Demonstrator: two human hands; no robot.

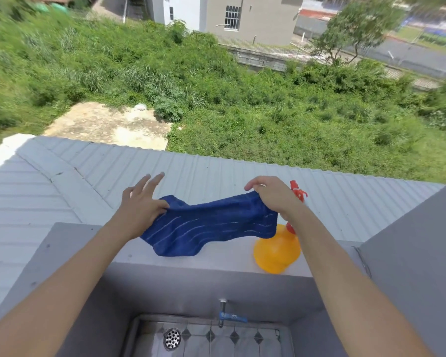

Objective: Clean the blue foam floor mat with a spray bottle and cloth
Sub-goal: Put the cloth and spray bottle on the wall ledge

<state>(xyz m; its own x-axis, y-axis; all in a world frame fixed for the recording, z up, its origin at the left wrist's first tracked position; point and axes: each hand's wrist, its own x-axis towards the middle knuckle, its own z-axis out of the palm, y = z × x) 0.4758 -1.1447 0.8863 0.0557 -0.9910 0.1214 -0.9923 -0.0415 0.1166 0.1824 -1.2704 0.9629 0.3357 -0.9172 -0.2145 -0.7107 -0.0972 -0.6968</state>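
Both hands held a ribbed blue terry cloth (211, 222) stretched over the smooth grey concrete ledge (70, 243). The left hand (142, 202) pinched one corner between thumb and forefinger, its other fingers spread straight. The right hand (271, 195) gripped the opposite end with curled fingers. Behind it on the ledge stood a rounded yellow plastic spray bottle (277, 251) with a red trigger.

**Blue cloth stretched out, spray bottle on the ledge**

I hold a dark blue cloth (211, 225) with thin pale stripes stretched between my hands, its lower edge sagging onto the grey ledge. Just right of it stands my spray bottle (277, 249), round and yellow with a red trigger head, upright on the ledge and partly hidden behind my right wrist.
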